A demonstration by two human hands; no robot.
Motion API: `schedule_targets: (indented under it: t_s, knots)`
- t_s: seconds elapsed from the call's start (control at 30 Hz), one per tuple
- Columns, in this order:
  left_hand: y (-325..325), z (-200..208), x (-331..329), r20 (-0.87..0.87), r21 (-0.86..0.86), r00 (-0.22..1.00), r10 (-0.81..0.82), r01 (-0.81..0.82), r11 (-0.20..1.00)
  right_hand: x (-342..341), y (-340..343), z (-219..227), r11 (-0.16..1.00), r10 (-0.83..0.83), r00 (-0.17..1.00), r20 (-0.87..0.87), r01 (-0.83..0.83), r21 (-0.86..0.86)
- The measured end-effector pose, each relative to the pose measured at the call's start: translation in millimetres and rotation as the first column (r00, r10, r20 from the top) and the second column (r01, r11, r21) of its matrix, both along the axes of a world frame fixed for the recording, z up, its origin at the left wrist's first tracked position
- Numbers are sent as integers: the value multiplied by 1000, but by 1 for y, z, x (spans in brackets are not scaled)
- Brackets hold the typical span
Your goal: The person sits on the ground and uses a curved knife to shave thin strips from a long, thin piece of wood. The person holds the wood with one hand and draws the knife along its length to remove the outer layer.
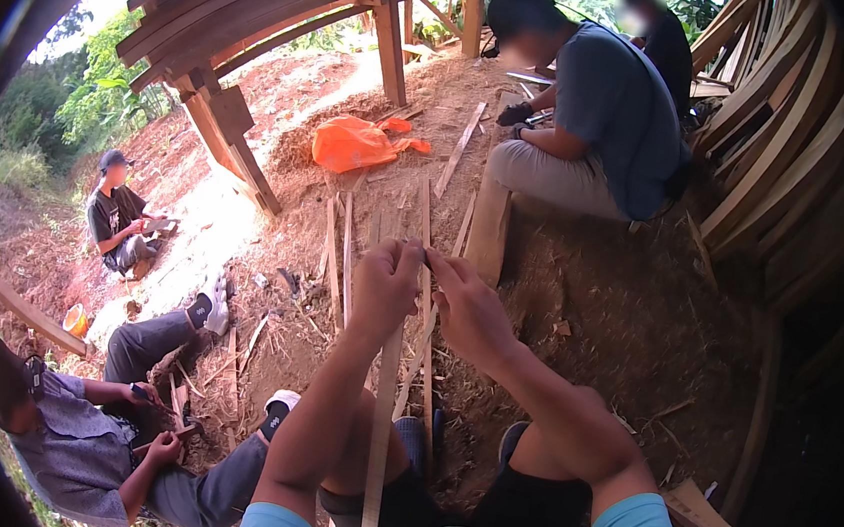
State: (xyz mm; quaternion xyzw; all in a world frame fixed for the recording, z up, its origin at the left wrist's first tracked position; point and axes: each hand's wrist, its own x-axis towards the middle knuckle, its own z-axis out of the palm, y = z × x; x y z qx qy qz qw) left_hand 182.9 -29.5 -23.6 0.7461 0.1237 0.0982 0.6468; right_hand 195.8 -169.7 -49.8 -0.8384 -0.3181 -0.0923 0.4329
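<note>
Left hand [385, 285] and right hand [467, 303] both grip a thin wooden strip [384, 411] above the dirt floor [618, 321], co-workers seated nearby.

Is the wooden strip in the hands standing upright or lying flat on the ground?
Roughly upright: the wooden strip rises from between the knees to the left hand, which grips its top; the right hand touches beside it.

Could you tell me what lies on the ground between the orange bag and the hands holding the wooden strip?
In the head view, loose thin wooden slats lie on the sawdust-strewn dirt between the orange bag and the left hand and right hand holding the wooden strip.
</note>
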Motion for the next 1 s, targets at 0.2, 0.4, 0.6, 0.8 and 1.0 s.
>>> schedule_targets:
  t_s: [0.2, 0.4, 0.6, 0.8, 1.0]
  knots:
    - [10, -7, 6, -47, 35, 999, 27, -26, 999, 18, -2, -10, 998, 62, 993, -104, -65, -22]
    - [10, -13, 12, -78, 0, 997, 1, -1, 1000, 20, -5, -8, 997, 14, 973, -232, -32, -75]
    - [10, -29, 14, -56, 63, 995, -81, 84, 994, 26, -14, -6, 998, -39, 997, -62, 36, -42]
    - [5, -29, 11, 3, 57, 996, -84, 84, 995, 37, -19, -12, 998, 57, 998, 7, -57, 23]
    - [-1, -22, -1, -27, 0, 996, -85, 85, 996, 44, -22, -17, 998, 65, 994, 90, -64, -9]
